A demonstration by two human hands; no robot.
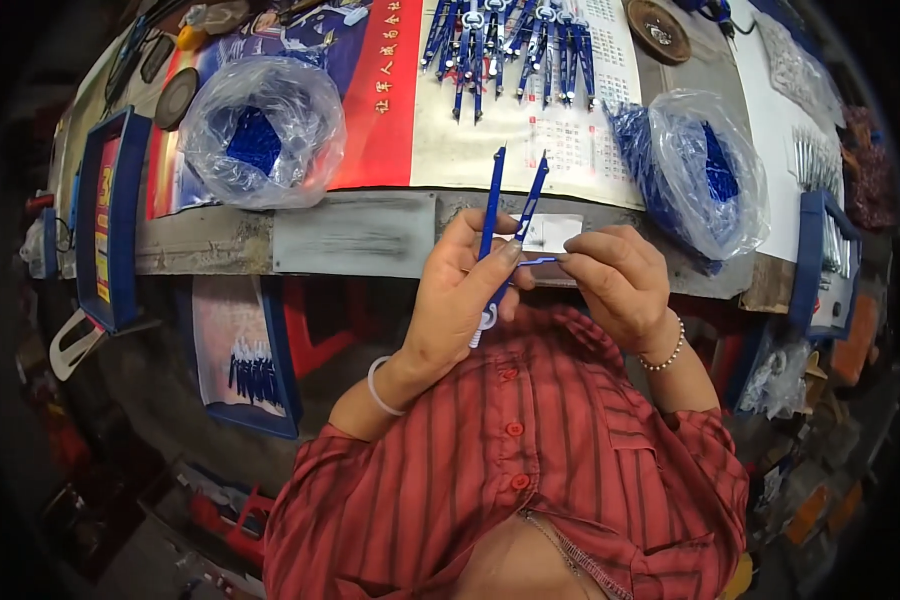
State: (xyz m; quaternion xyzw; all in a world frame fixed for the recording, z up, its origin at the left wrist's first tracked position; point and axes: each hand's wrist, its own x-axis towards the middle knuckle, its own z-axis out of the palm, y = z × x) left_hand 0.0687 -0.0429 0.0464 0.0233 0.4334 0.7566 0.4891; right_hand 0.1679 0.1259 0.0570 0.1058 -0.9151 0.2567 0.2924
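Observation:
Just over the table's near edge, my left hand (470, 275) is closed around a blue drawing compass (492, 200). Its two legs point away from me, slightly spread, and its white head shows below my fingers. My right hand (620, 280), fingers pinched, grips a thin blue strip (540, 261) whose other end meets my left fingertips by the compass. Whether the strip is joined to the compass I cannot tell. Several similar blue compasses (545, 45) with white heads lie in a group on the far part of the table.
Clear plastic bags holding blue parts stand at left (260, 90) and right (705, 170). A blue tray (115, 220) leans at the left edge; another blue tray (825, 265) with metal pieces is at right. Below the table, an open drawer (240, 415) contains blue-and-white pieces.

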